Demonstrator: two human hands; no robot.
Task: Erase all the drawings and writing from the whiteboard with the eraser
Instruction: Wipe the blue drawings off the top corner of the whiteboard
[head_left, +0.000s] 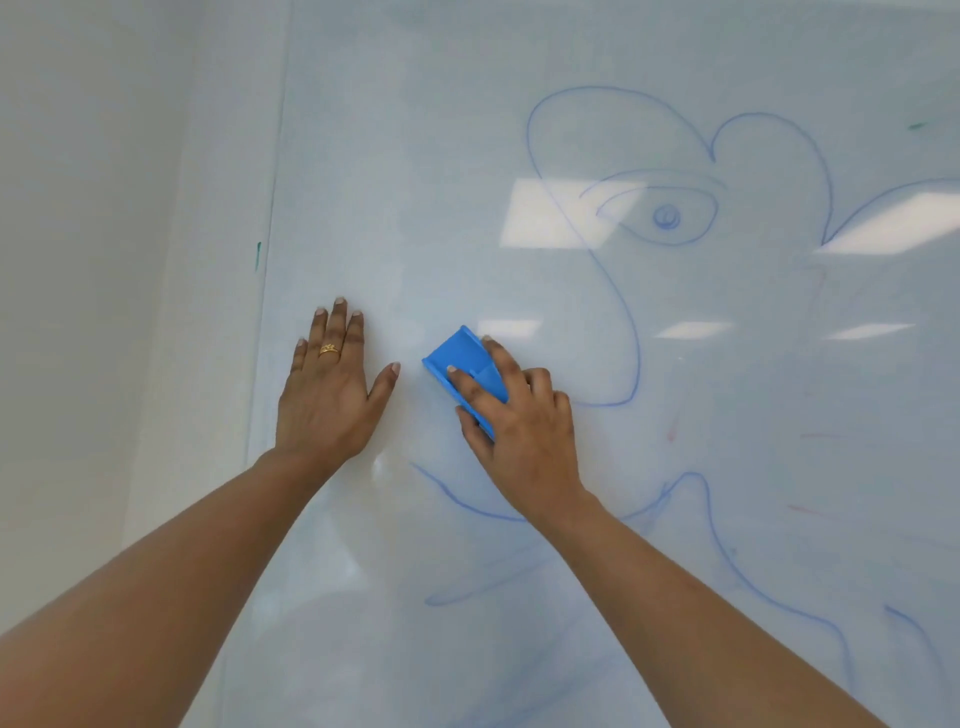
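The whiteboard (415, 182) fills most of the view and carries a large blue line drawing (665, 218) with an eye shape on its right half, plus more blue curves lower down. My right hand (524, 421) grips a blue eraser (457, 358) and holds it against the board, just left of the drawing's lower loop. My left hand (327, 389) lies flat on the board with fingers spread, a gold ring on one finger, a short gap left of the eraser.
The board's left edge (265, 291) runs down beside a plain white wall (104, 260), with a small green mark on it. Faint pink smudges (810, 512) and a green fleck (917, 126) sit at the right. Ceiling lights reflect in the glossy surface.
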